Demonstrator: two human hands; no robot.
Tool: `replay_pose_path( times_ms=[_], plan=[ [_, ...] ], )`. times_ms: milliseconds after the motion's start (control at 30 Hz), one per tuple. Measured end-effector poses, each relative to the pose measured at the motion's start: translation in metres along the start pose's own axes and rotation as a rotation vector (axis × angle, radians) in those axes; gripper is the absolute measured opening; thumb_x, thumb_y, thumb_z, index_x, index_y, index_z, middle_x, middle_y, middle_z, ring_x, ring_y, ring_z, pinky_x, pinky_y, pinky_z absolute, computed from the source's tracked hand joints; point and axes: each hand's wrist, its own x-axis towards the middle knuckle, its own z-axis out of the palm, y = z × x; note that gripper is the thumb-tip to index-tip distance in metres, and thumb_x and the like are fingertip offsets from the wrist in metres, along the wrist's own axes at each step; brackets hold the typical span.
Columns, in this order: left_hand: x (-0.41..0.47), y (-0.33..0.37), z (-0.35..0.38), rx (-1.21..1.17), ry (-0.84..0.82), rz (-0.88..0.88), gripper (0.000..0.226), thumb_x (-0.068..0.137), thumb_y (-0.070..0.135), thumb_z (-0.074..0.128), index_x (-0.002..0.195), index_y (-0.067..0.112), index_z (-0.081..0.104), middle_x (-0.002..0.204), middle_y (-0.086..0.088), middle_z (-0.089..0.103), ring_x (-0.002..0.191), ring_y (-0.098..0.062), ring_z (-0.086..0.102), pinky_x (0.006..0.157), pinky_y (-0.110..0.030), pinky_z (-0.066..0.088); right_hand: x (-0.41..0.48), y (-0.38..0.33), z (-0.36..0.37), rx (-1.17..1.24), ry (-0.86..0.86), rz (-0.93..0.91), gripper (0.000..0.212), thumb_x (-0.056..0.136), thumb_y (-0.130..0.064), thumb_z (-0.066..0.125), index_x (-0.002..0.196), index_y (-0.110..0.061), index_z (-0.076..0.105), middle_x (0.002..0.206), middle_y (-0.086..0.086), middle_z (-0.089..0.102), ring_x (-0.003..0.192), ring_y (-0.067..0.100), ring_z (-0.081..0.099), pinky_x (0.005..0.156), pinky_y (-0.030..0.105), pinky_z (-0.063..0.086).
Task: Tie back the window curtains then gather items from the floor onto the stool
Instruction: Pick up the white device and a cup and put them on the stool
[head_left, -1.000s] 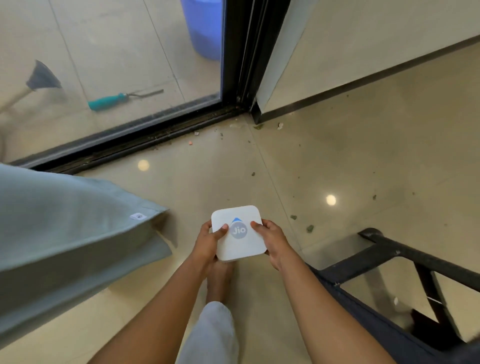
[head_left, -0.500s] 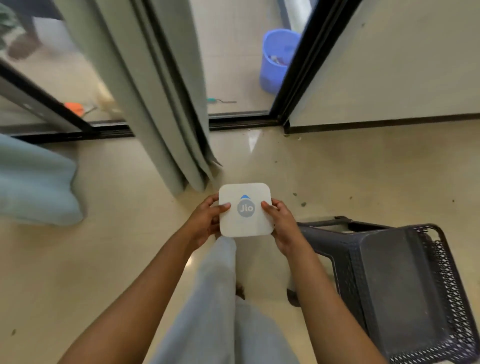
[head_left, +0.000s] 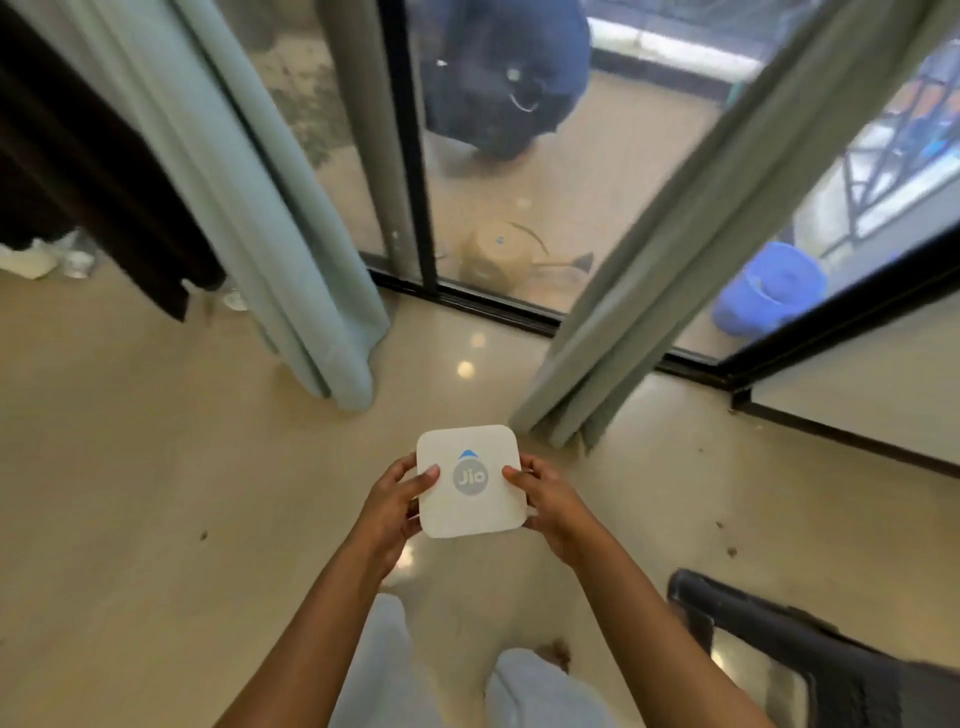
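Hold: left hand and right hand pinched the white Jio box.
Risk: loose fingers could drop it beside the stool.

The person wears loose, pale grey-blue trousers, seen left of the dark stool. Both forearms are bare down to the left hand and right hand, and bare toes peek from the trouser leg nearer the stool.

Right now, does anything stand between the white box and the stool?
Nothing visible does. The left hand and right hand hold the white box over the floor; the stool sits lower right, partly out of frame.
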Motion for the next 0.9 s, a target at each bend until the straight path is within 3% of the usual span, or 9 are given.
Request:
replay_pose_path(
  times_ms=[167,433,567,633,733,800,833,867,900],
  plan=[
    [0.020,0.050,-0.113,-0.145,0.095,0.003,0.037,0.088,0.018,0.065,0.124,0.016,0.057,0.108,-0.009,0.069,0.085,-0.024,0.067,0.055,-0.027,0.053,0.045,-0.032,0.132,-0.119,-0.058,0.022,0.027,0.093,-0.022,0.055,0.120,-0.018,0.053,0.116,0.004,0.062,0.087,0.014,0.060,0.063,0.027,0.049],
    [0.045,0.138,-0.283,-0.251,0.320,0.059,0.033,0.089,0.021,0.064,0.121,0.018,0.059,0.103,-0.006,0.071,0.086,-0.025,0.066,0.058,-0.028,0.051,0.109,-0.071,0.340,-0.192,-0.215,0.040,0.027,0.091,-0.022,0.058,0.117,-0.016,0.054,0.107,0.004,0.065,0.085,0.016,0.064,0.066,0.032,0.054],
    [0.077,0.167,-0.340,-0.329,0.425,0.108,0.030,0.090,0.023,0.062,0.119,0.018,0.061,0.110,-0.008,0.070,0.090,-0.026,0.065,0.065,-0.031,0.050,0.157,-0.086,0.414,-0.328,-0.295,0.020,0.019,0.092,-0.030,0.055,0.110,-0.024,0.056,0.103,0.000,0.064,0.091,0.017,0.063,0.084,0.042,0.054],
    [0.100,0.176,-0.364,-0.402,0.495,0.145,0.031,0.090,0.022,0.061,0.121,0.017,0.059,0.112,-0.008,0.069,0.091,-0.026,0.063,0.067,-0.034,0.050,0.197,-0.095,0.449,-0.503,-0.268,-0.158,0.029,0.089,-0.046,0.048,0.107,-0.028,0.060,0.106,0.000,0.064,0.101,0.023,0.060,0.096,0.048,0.046],
    [0.139,0.183,-0.397,-0.526,0.602,0.152,0.034,0.091,0.017,0.060,0.125,0.016,0.056,0.111,-0.008,0.066,0.089,-0.025,0.061,0.070,-0.035,0.048,0.292,-0.129,0.486,-1.386,-0.211,-0.810,0.050,0.094,-0.046,0.032,0.133,-0.021,0.048,0.143,0.007,0.043,0.134,0.028,0.036,0.113,0.048,0.024],
    [0.165,0.190,-0.415,-0.595,0.646,0.140,0.035,0.091,0.016,0.060,0.126,0.018,0.055,0.113,-0.009,0.065,0.092,-0.028,0.061,0.071,-0.036,0.048,0.360,-0.176,0.494,-2.118,-0.130,-1.156,0.045,0.096,-0.042,0.034,0.140,-0.034,0.038,0.155,-0.003,0.025,0.145,0.027,0.011,0.115,0.053,0.000],
    [0.178,0.194,-0.422,-0.613,0.659,0.132,0.036,0.091,0.017,0.061,0.127,0.018,0.055,0.114,-0.009,0.065,0.095,-0.029,0.061,0.071,-0.037,0.049,0.394,-0.193,0.494,-2.425,0.079,-1.191,0.042,0.096,-0.047,0.034,0.138,-0.045,0.037,0.154,-0.013,0.025,0.146,0.029,0.002,0.114,0.052,-0.009],
    [0.190,0.198,-0.429,-0.621,0.664,0.123,0.037,0.091,0.017,0.061,0.127,0.018,0.055,0.115,-0.010,0.065,0.096,-0.030,0.061,0.072,-0.038,0.050,0.410,-0.209,0.490,-2.691,0.216,-1.004,0.045,0.093,-0.056,0.035,0.137,-0.051,0.033,0.153,-0.017,0.023,0.145,0.033,-0.004,0.112,0.052,-0.013],
    [0.200,0.203,-0.433,-0.628,0.665,0.116,0.038,0.090,0.018,0.062,0.128,0.018,0.055,0.116,-0.010,0.065,0.096,-0.030,0.061,0.073,-0.039,0.050,0.428,-0.220,0.482,-2.880,0.202,-0.771,0.058,0.088,-0.063,0.038,0.142,-0.046,0.026,0.156,-0.009,0.018,0.144,0.038,-0.005,0.111,0.053,-0.013]
  ],
)
